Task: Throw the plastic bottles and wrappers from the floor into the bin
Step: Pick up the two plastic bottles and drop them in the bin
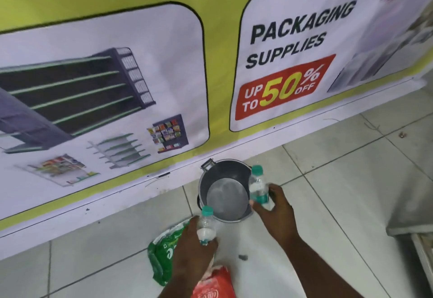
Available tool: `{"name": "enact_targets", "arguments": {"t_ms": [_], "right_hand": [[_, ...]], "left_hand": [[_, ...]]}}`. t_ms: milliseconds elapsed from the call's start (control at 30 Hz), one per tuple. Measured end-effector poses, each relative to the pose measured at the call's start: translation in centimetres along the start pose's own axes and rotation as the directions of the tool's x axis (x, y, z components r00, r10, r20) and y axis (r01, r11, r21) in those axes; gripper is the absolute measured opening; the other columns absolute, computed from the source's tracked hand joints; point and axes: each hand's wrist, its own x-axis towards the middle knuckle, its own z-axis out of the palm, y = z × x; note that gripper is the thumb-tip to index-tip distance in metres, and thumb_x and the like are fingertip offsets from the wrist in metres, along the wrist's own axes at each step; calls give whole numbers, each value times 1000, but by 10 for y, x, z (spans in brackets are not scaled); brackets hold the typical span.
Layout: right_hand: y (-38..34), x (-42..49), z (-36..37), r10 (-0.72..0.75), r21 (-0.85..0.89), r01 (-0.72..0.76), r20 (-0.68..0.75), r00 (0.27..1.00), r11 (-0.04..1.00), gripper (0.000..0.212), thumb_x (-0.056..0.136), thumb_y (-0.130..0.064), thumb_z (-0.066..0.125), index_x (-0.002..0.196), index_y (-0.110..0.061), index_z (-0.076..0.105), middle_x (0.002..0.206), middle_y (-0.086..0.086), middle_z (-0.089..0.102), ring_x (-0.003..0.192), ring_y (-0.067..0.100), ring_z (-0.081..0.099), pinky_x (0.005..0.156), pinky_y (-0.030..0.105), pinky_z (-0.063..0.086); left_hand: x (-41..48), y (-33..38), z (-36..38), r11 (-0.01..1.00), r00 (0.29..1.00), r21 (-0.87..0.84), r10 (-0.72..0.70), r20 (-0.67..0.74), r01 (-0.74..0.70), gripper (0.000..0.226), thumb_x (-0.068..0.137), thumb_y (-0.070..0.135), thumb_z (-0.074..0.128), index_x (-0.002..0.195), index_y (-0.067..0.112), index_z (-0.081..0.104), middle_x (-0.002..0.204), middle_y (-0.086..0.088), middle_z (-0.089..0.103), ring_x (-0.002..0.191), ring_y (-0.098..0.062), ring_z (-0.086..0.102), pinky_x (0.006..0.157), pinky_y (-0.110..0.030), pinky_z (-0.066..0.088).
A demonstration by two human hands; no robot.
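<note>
A grey round bin (212, 175) stands on the tiled floor against the banner wall, with nothing visible inside. My right hand (275, 206) grips a clear plastic bottle (257, 185) with a green cap and green label, held upright at the bin's right rim. My left hand (192, 248) holds a second clear green-capped bottle (206, 223) just in front of the bin's near rim. Below my left hand lie a green wrapper (161, 260) and a red wrapper (210, 283) on the floor.
A large yellow and white advertising banner (210, 63) covers the wall right behind the bin. A grey cabinet edge (412, 215) juts in at the right. A small dark scrap (243, 257) lies on the white tiles between my arms.
</note>
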Motion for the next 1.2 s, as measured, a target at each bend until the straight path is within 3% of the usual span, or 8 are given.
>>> {"name": "enact_targets", "arguments": {"t_ms": [133,233,500,667,833,967,1067,1200], "right_hand": [[-23,23,19,-47,-32,49,34,998,998,67,71,-27,84,125,-29,46,116,-14,59,103,15,58,83,28,44],[-11,21,22,-15,-98,22,76,997,995,81,72,-24,83,139,-24,37,137,-3,53,121,23,52,95,31,42],[25,6,-11,0,-276,22,79,997,961,81,79,-33,76,144,-24,29,147,4,45,132,25,44,104,33,36],[20,21,-37,-88,-324,114,93,992,939,77,82,-36,72,145,-26,28,149,2,42,133,23,42,106,34,34],[17,37,-52,-157,-383,187,109,982,905,77,84,-39,69,146,-26,26,152,-3,38,135,19,39,107,30,31],[19,41,-57,-176,-398,214,130,976,892,76,85,-39,68,146,-26,26,152,-4,36,136,18,38,107,29,30],[26,38,-56,-171,-401,218,151,974,890,76,85,-40,68,147,-28,25,153,-6,35,137,17,36,110,31,31],[34,27,-50,-132,-412,206,202,971,888,75,86,-39,67,147,-28,24,153,-5,35,137,17,36,108,28,29]], "left_hand": [[5,-15,-21,1000,999,-16,-4,-38,3,51,67,28,82,105,46,52,92,16,64,92,-19,64,83,-33,51],[5,-28,-29,1000,999,8,-2,-46,2,61,69,34,81,122,33,51,104,7,70,92,-19,65,81,-32,51],[21,-23,-29,994,996,99,54,-68,-47,66,66,53,76,119,36,42,103,-3,71,85,-25,67,74,-41,57],[50,15,-13,958,984,252,162,-71,-139,66,69,57,73,121,26,46,104,-10,69,96,-35,62,83,-41,50],[79,59,10,913,964,353,249,-89,-203,68,71,63,68,121,24,46,103,-11,68,99,-34,61,84,-40,45],[98,74,21,918,965,320,260,-37,-235,86,63,75,65,131,30,38,121,-8,65,114,-33,56,94,-46,45],[98,65,14,935,979,297,202,3,-194,101,66,75,65,145,31,20,148,-9,43,140,-31,29,110,-52,30],[85,20,-5,941,985,302,170,-35,-152,102,73,69,64,150,25,13,156,-8,30,146,-28,17,114,-53,24]]}}
